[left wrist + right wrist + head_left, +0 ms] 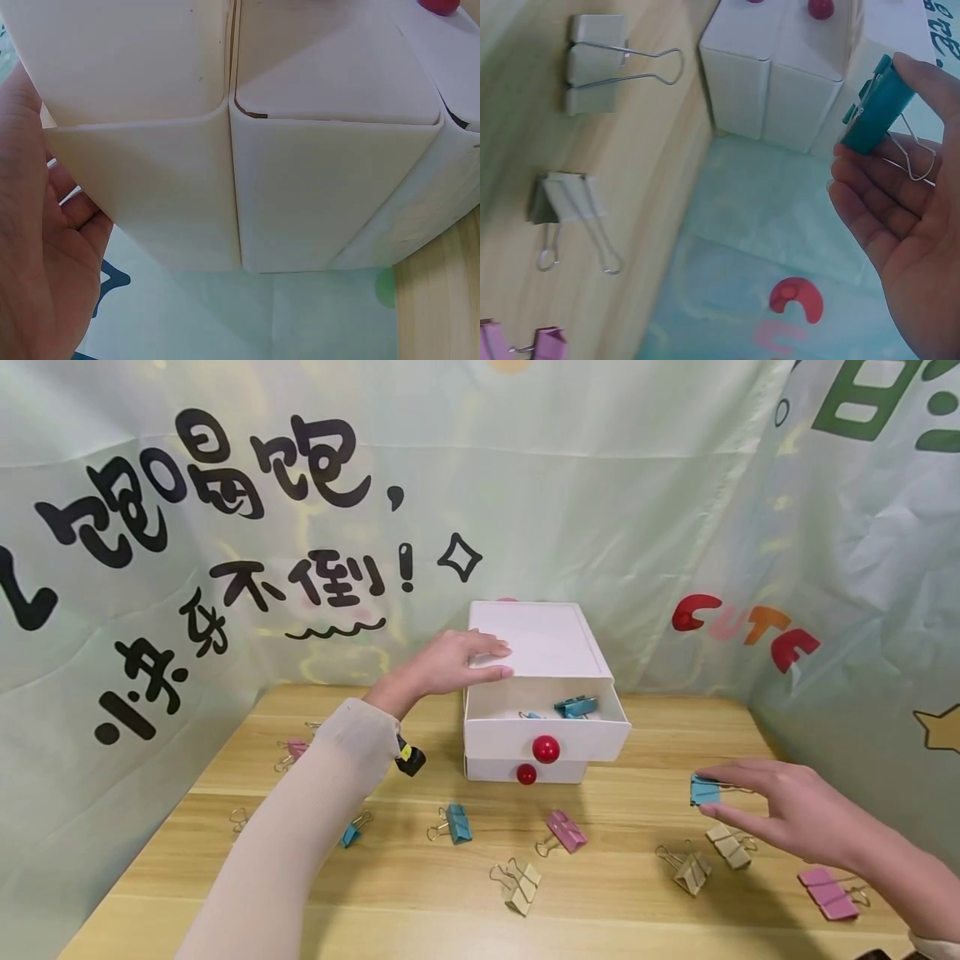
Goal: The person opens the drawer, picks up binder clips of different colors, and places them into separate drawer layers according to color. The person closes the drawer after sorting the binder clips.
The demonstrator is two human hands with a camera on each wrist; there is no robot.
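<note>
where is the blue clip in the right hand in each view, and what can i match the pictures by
Head: right side, the blue clip pinched in the right hand.
Left wrist: not in it.
Right wrist: upper right, the clip pinched.
Shared landmark: the white drawer box, near centre in head, large in left wrist, at the top in right wrist.

1. Wood-grain tabletop.
2. Creased pale-green fabric backdrop, behind and at both sides.
3. Black Chinese lettering, left.
4. Multicolored "CUTE" lettering, right.
5. Dark-outlined yellow star, right edge.
6. Green lettering, upper right.
</note>
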